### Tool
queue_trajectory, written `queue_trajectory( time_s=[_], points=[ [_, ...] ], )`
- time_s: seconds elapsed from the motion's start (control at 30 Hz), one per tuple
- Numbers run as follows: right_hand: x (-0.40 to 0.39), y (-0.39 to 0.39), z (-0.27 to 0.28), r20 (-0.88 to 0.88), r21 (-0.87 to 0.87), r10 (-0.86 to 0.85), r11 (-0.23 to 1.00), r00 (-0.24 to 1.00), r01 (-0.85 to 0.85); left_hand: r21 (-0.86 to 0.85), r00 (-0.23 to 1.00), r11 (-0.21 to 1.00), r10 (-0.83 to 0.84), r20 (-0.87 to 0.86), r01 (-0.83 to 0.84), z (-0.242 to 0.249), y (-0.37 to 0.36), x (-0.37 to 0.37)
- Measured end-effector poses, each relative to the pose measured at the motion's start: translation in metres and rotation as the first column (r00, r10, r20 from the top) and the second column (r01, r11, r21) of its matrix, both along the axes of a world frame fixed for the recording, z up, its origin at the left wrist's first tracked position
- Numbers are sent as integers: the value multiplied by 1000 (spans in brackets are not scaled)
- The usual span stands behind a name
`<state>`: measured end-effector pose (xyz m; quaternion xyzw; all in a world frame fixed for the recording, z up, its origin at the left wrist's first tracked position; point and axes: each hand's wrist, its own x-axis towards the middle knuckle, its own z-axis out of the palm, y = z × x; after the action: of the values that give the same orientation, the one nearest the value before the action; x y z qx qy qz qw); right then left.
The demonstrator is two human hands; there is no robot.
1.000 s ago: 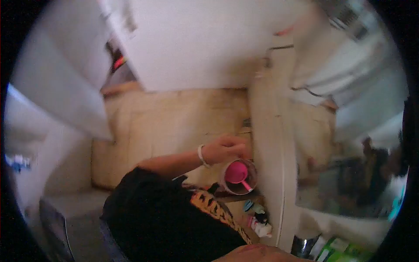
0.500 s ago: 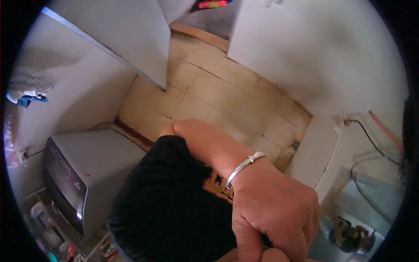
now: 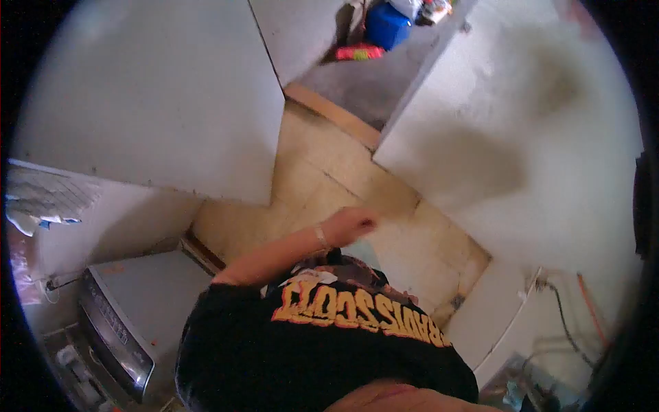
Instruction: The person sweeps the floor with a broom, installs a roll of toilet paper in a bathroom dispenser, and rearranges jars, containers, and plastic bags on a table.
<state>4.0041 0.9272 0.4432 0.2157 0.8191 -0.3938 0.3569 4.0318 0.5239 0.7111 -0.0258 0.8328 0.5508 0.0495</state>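
My left hand (image 3: pixel 350 226) is held out in front of my body over the tiled floor, slightly blurred, with its fingers curled in. A dark spot shows at the curled fingers, but what they hold, if anything, cannot be made out. A silver bracelet (image 3: pixel 320 237) circles that wrist. Below the hand is the black T-shirt (image 3: pixel 295 364) on my body, with yellow lettering. Part of a bare arm (image 3: pixel 412 398) crosses the bottom edge of the view; my right hand itself does not show.
A grey appliance (image 3: pixel 147 285) with a dark front panel stands at the left. Pale door-like panels (image 3: pixel 171 89) (image 3: pixel 473 123) flank an opening at the top, with a wooden threshold (image 3: pixel 329 113). Beyond are a blue container (image 3: pixel 388 26) and a red item (image 3: pixel 359 53). Cables hang at the right.
My left hand has moved from the lower right, near the other arm, up and left, away from my body. The view has shifted, showing more of the shirt and the opening.
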Motion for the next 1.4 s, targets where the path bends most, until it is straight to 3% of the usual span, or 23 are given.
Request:
queue_trajectory(
  time_s=[0.03,0.07,0.17,0.2,0.23,0.3,0.33,0.43,0.5,0.57,0.63,0.67,0.77,0.83,0.9,0.97,1.03,1.1,1.17,1.23,1.3,1.37,1.4],
  points=[
    [-36,-17,2,-28,0,21,1000,999,-21,71,961,983,149,231,-170,-35,-36,11],
    [-72,-38,1,-58,2,47,999,997,-47,-118,928,939,339,158,-323,-83,-68,36],
    [-189,-115,1,-234,-42,113,991,966,-126,-282,574,687,720,390,-669,-104,-146,100],
    [-227,-149,6,-314,-65,125,986,941,-152,-209,483,562,811,330,-801,-93,-157,111],
    [-267,-181,12,-379,-109,137,976,915,-191,-246,405,490,855,325,-836,-98,-170,119],
    [-316,-247,24,-668,-96,180,941,722,-324,-260,262,375,887,380,-890,-103,-197,130],
    [-336,-279,31,-651,-147,132,944,747,-295,-247,201,336,873,445,-909,-104,-209,127],
    [-375,-363,72,-548,-282,-40,949,835,-140,-449,400,373,916,39,-812,-184,-253,118],
    [-380,-404,96,-405,-346,-190,937,895,43,-70,224,242,954,201,-968,-186,-291,54],
    [-386,-424,87,-384,-299,-332,928,862,224,-82,432,458,875,219,-885,-188,-349,-15],
    [-390,-435,92,-350,-264,-434,896,830,357,-228,672,690,723,161,-687,-168,-408,-90],
    [-391,-438,102,-322,-247,-464,883,825,400,-302,767,767,624,149,-566,-156,-435,-127],
    [-391,-426,100,-216,-180,-502,864,838,471,-263,899,897,405,165,-356,-134,-509,-245],
    [-388,-430,106,-208,-258,-629,774,750,578,-172,934,928,348,83,-331,-135,-549,-318],
    [-382,-419,69,-240,-114,-608,792,756,600,-64,940,941,335,60,-331,-144,-575,-387],
    [-373,-411,53,-271,27,-455,877,848,479,56,927,929,359,104,-366,-154,-588,-453],
    [-340,-361,-26,-235,188,-129,966,963,176,98,912,910,389,133,-402,-150,-579,-502],
    [-338,-370,-19,-119,270,-29,961,992,61,105,891,900,392,227,-423,-148,-574,-537],
    [-355,-399,-1,-33,269,-97,957,995,103,51,876,925,337,345,-376,-190,-579,-552],
    [-399,-432,10,-27,241,-162,957,986,163,-35,855,999,42,517,-28,-236,-606,-561],
    [-453,-461,14,-83,189,-226,953,971,238,-191,863,964,-65,501,184,-232,-629,-574],
    [-520,-493,22,-173,90,-323,935,930,342,-265,783,929,-40,621,257,-217,-655,-601],
    [-555,-510,34,-208,29,-372,922,905,386,-315,763,929,59,644,194,-212,-668,-614]
  ],
)
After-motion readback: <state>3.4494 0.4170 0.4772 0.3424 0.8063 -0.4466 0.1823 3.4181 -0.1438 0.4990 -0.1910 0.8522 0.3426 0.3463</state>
